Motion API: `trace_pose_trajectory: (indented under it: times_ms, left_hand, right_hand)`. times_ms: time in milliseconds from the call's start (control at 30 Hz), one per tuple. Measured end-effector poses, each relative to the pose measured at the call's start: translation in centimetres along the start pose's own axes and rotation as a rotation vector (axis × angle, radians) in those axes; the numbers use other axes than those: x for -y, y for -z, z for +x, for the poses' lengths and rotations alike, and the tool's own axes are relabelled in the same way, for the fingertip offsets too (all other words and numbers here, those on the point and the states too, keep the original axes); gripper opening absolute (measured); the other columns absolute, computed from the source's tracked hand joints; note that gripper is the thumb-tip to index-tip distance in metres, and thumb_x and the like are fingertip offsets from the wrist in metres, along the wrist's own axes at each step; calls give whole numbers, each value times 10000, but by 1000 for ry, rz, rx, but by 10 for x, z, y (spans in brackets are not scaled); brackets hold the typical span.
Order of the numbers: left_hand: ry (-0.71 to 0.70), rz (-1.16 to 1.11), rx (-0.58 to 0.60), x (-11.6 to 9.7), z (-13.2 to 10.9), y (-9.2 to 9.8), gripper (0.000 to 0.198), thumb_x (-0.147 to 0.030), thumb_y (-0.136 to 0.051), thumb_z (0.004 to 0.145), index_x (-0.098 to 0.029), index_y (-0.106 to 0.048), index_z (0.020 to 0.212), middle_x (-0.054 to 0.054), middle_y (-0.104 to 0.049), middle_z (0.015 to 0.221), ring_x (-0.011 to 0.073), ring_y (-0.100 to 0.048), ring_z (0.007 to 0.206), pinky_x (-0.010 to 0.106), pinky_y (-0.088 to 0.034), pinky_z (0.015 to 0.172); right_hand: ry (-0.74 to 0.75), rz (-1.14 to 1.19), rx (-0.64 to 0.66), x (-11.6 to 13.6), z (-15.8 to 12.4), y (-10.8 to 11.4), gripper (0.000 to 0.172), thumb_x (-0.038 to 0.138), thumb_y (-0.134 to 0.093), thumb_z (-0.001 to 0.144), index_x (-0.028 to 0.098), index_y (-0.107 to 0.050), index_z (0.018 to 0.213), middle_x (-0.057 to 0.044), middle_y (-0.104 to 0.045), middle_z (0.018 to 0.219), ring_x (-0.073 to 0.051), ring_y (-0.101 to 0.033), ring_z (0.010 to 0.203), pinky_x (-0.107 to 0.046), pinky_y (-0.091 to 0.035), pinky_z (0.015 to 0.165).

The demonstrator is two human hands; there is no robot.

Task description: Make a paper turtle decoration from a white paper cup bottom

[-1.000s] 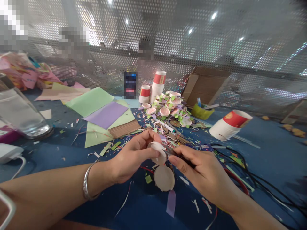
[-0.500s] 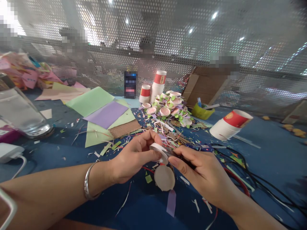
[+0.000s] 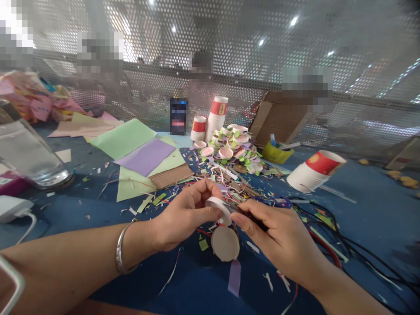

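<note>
My left hand (image 3: 192, 214) pinches a shallow white paper cup base (image 3: 221, 209) by its rim, thumb in front and fingers behind. My right hand (image 3: 274, 234) is closed around a dark-handled cutting tool (image 3: 232, 206) with a grey metal blade. The blade meets the upper right of the cup base's rim; my fingers hide most of the handle, so I cannot tell whether it is scissors or a knife. Just below my hands is a round greyish disc (image 3: 225, 243), with a purple paper strip (image 3: 234, 278) nearer to me.
Paper scraps (image 3: 226, 179) litter the blue table (image 3: 138, 280). Behind them are a pile of small decorated cup bases (image 3: 225, 152) and stacked paper cups (image 3: 216, 122). Coloured sheets (image 3: 146, 157) and a glass of water (image 3: 33, 153) lie left; a tilted cup stack (image 3: 315, 171) and black cables (image 3: 348, 245) right.
The blade has shifted slightly up and back along the cup base's rim, covering less of its front. Both hands stay almost in place.
</note>
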State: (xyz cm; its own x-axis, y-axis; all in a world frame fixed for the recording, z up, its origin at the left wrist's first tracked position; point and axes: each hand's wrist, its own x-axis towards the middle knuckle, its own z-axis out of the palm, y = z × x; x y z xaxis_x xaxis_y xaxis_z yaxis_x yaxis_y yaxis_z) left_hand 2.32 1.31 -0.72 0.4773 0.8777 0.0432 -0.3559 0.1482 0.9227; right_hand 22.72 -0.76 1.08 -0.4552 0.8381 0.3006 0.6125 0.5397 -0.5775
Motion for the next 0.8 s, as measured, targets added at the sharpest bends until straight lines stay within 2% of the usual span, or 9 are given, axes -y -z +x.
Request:
trace_pose_trajectory:
  times_ms: [200, 333, 500, 600, 800]
  left_hand:
    - [4, 24, -30, 1, 1, 1, 229, -112, -701, 792, -157, -548, 958, -21, -628, 791, 85, -599, 709, 226, -447, 693]
    - [-16, 82, -95, 2, 3, 2, 259, -174, -692, 829, -148, -584, 1063, -1, -632, 845, 94, -577, 732, 228, -445, 682]
    - [-75, 180, -197, 3, 4, 5, 296, -227, -689, 853, -164, -553, 1109, -1, -633, 879, 103, -578, 764, 227, -457, 693]
    - [-110, 253, -194, 5, 3, 7, 312, -247, -694, 859, -173, -538, 1119, -7, -625, 878, 97, -569, 755, 215, -458, 669]
    - [-204, 315, -163, 8, 0, 6, 283, -222, -705, 848, -180, -518, 1056, -17, -596, 862, 88, -564, 757, 206, -466, 660]
  right_hand:
    - [-18, -42, -34, 1, 1, 2, 279, 412, -508, 1009, 223, -592, 823, 49, -537, 622, -92, -475, 536, -238, -372, 513]
    - [-80, -75, -78, 0, 2, 3, 288, 469, -506, 999, 226, -597, 875, 49, -539, 596, -107, -489, 523, -246, -388, 512]
    - [-100, -105, -49, -3, 3, 1, 319, 497, -495, 998, 224, -610, 881, 39, -591, 623, -108, -509, 528, -251, -379, 513]
    - [-93, -114, -34, -5, 3, -1, 319, 493, -492, 1002, 223, -602, 873, 36, -616, 655, -108, -530, 554, -256, -372, 530]
    - [-99, -80, 10, -5, 4, -2, 365, 483, -499, 1001, 224, -514, 744, 61, -512, 596, -96, -460, 531, -259, -334, 518]
